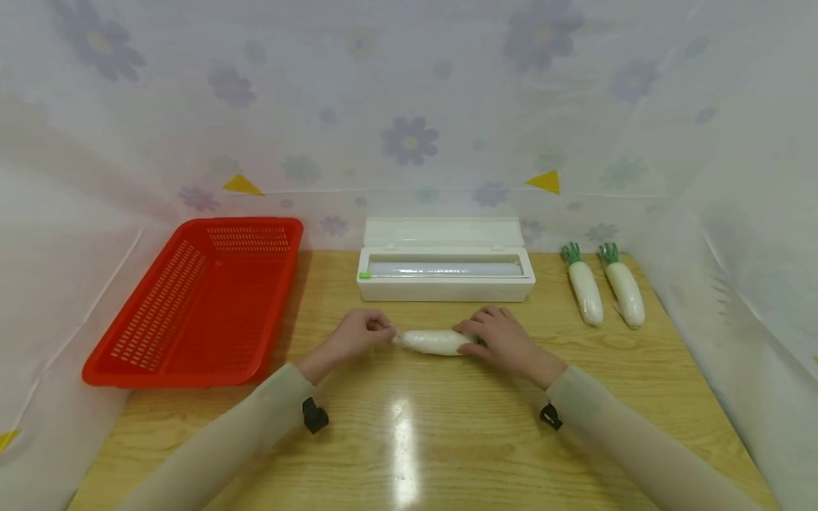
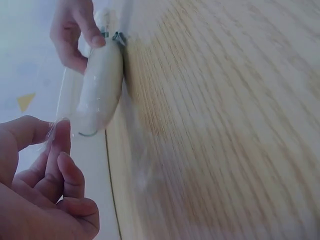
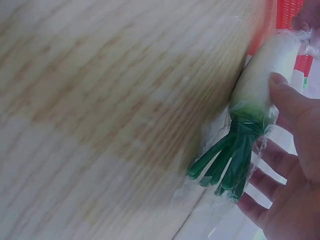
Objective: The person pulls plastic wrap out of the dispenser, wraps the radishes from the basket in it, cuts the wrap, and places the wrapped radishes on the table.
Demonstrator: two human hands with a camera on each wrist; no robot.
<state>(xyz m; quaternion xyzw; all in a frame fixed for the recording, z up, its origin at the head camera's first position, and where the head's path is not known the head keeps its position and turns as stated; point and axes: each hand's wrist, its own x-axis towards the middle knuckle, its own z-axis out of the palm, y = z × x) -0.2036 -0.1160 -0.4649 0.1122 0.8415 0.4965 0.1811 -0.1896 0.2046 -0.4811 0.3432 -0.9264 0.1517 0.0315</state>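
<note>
A white radish (image 1: 431, 342) wrapped in clear plastic film lies sideways on the table in front of me. My right hand (image 1: 501, 341) holds it near the leafy end, thumb on one side and fingers on the other. In the right wrist view, the green leaf stalks (image 3: 232, 157) show under loose cling film (image 3: 212, 145). At the root end, my left hand (image 1: 358, 336) pinches a tail of that film between thumb and forefinger. The pinched film (image 2: 51, 131) shows in the left wrist view, a little apart from the radish's tip.
Behind the radish stands a white cling film dispenser (image 1: 445, 289) with its lid raised and a roll (image 1: 445, 269) inside. A red plastic basket (image 1: 268, 355) is at the left. Two wrapped radishes, a nearer-middle radish (image 1: 586, 292) and an outer radish (image 1: 626, 294), lie at the right.
</note>
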